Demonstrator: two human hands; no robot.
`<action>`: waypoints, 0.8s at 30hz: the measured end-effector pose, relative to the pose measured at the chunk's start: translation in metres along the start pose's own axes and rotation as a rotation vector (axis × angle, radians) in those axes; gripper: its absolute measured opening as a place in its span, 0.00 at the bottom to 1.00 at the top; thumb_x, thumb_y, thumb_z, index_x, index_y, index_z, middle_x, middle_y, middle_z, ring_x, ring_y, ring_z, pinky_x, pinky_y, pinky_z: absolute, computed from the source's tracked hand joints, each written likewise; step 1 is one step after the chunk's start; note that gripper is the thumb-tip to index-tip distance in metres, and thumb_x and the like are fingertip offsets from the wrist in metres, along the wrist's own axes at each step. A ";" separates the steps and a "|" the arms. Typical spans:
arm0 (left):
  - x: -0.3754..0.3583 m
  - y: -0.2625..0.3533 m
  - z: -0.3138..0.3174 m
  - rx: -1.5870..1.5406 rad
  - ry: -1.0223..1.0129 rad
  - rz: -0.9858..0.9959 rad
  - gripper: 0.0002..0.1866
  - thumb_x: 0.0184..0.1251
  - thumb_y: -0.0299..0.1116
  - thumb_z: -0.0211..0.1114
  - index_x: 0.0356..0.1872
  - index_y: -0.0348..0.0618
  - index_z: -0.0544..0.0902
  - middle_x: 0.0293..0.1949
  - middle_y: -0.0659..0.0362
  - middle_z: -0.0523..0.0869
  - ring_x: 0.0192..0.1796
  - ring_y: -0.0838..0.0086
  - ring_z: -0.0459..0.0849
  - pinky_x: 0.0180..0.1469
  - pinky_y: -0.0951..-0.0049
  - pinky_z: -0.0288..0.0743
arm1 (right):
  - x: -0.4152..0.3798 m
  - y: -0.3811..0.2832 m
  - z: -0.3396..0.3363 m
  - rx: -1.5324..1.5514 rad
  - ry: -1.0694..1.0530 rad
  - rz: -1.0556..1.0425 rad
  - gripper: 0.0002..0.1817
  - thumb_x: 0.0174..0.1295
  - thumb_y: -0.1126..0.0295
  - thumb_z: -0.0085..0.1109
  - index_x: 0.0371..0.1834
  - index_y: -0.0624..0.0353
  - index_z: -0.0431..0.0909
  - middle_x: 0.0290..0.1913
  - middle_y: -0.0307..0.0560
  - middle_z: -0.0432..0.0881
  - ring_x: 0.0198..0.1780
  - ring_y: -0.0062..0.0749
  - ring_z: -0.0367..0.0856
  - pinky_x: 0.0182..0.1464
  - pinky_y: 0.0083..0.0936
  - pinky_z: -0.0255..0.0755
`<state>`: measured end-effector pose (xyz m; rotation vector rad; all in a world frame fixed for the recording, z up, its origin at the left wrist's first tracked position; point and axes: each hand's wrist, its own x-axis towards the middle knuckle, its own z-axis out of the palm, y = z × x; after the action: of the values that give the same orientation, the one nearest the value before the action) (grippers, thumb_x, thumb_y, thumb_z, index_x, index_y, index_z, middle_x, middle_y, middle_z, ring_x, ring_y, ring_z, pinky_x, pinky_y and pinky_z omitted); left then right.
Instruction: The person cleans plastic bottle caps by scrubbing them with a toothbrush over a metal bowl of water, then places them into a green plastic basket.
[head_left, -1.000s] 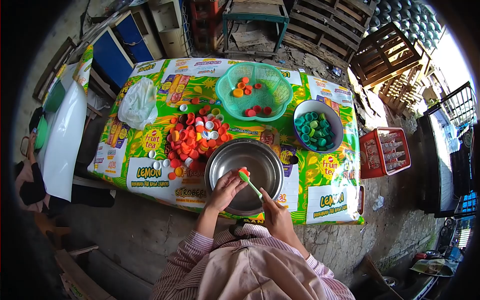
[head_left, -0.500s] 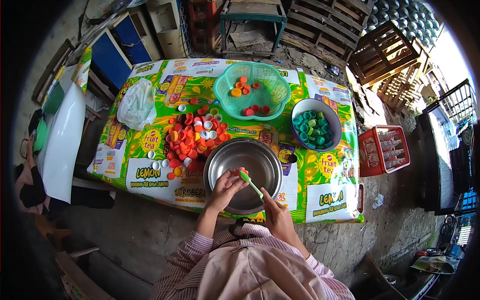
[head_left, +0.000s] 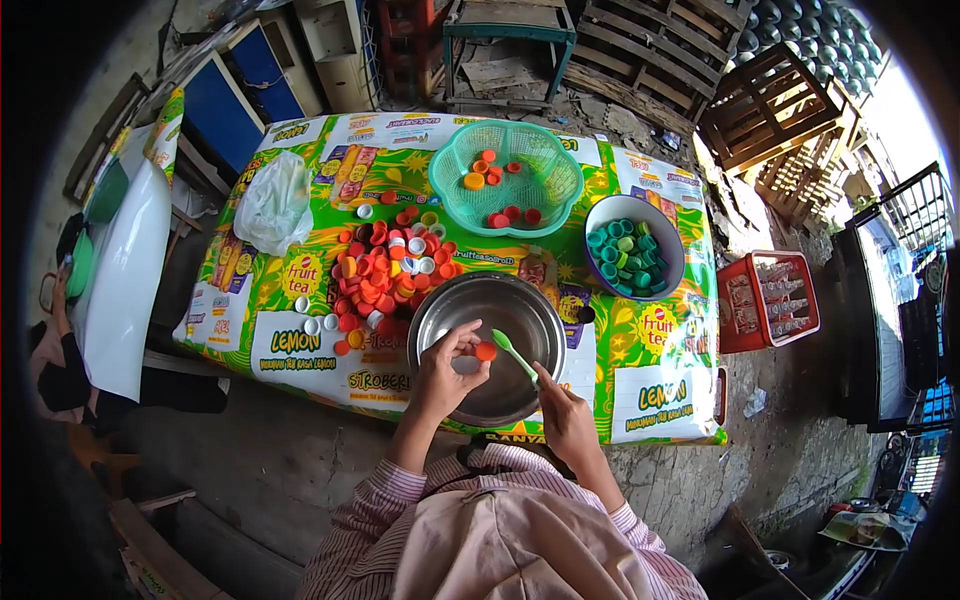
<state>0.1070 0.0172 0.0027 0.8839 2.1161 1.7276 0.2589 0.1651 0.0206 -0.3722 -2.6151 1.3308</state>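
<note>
My left hand (head_left: 447, 367) pinches a red bottle cap (head_left: 485, 351) over a steel bowl (head_left: 445, 313). My right hand (head_left: 566, 412) grips a green toothbrush (head_left: 514, 353), its head just right of the cap and a little apart from it. The bowl stands at the near edge of a table (head_left: 660, 400) covered in a green and yellow printed cloth. A heap of red, orange and white caps (head_left: 385, 272) lies left of the bowl.
A green plastic basket (head_left: 560, 185) with a few red and orange caps stands behind the bowl. At the right a purple bowl (head_left: 600, 215) holds green caps. A crumpled clear bag (head_left: 272, 203) lies at the left. A red crate (head_left: 770, 303) and wooden pallets (head_left: 770, 110) stand beyond.
The brush head has come off the cap and moved slightly right. My left hand has turned the red cap so that it shows more fully.
</note>
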 end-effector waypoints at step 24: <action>0.004 0.002 0.003 0.049 0.112 0.085 0.46 0.47 0.20 0.69 0.67 0.39 0.52 0.36 0.53 0.83 0.37 0.71 0.84 0.45 0.73 0.79 | -0.009 0.003 0.006 -0.035 0.111 0.036 0.28 0.60 0.77 0.51 0.66 0.48 0.64 0.33 0.58 0.80 0.28 0.54 0.79 0.29 0.41 0.72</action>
<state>0.1059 0.0224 0.0045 0.9233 2.2317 1.8132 0.2663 0.1598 0.0143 -0.4857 -2.5548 1.2393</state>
